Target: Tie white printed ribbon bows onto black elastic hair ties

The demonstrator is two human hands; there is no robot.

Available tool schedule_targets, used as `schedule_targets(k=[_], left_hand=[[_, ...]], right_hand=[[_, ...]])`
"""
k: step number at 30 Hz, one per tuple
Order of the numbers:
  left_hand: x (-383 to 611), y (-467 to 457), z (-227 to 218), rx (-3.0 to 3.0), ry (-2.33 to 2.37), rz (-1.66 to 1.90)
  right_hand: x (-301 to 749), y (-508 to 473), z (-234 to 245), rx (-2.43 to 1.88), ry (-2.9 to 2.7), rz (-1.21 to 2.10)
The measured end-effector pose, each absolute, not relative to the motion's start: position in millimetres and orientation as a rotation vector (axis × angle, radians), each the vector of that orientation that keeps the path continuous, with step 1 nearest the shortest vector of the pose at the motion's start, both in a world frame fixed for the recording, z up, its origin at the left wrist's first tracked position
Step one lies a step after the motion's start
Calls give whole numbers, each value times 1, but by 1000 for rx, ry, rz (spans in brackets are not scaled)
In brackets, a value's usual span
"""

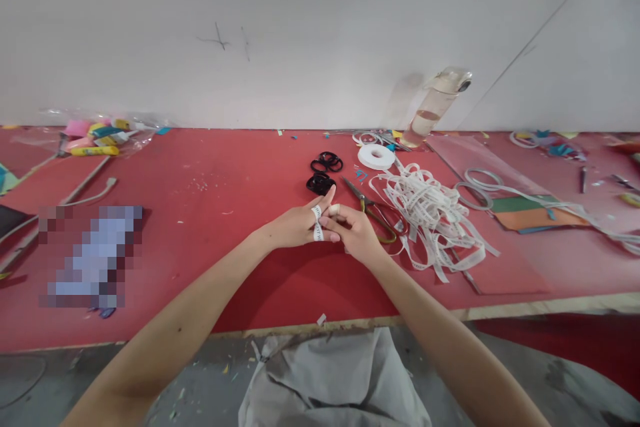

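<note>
The left hand points its forefinger out with a white strip looped round it, its other fingers curled. The right hand pinches that strip narrowly at the fingertips. Scissors lie just beyond the right fingers, black rings just past the forefinger's tip.

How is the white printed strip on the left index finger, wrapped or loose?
Wrapped: the white printed strip loops around the left hand's index finger, with the right hand pinching it.
</note>
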State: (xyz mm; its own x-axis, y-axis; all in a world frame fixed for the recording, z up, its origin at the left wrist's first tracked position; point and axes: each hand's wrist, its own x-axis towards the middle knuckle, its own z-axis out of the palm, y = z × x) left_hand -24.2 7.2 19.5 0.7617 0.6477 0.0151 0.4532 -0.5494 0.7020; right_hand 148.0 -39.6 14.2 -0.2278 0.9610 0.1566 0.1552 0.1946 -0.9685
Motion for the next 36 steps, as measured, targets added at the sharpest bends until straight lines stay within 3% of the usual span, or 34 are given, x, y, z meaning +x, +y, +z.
schedule_targets(k=[7,14,25,36], left_hand=[[-16,4,13,1901,589,564],[-12,0,15,1755,502,687],[-18,5,9,1816,560,528],[-15,3,19,1821,471,619]], right_hand=[[145,-45,13,-1019,-1534,1046],[157,-44,15,-895,-1802,525],[164,-39,12,-833,-2112,63],[157,-42,13,-887,-2022,199]])
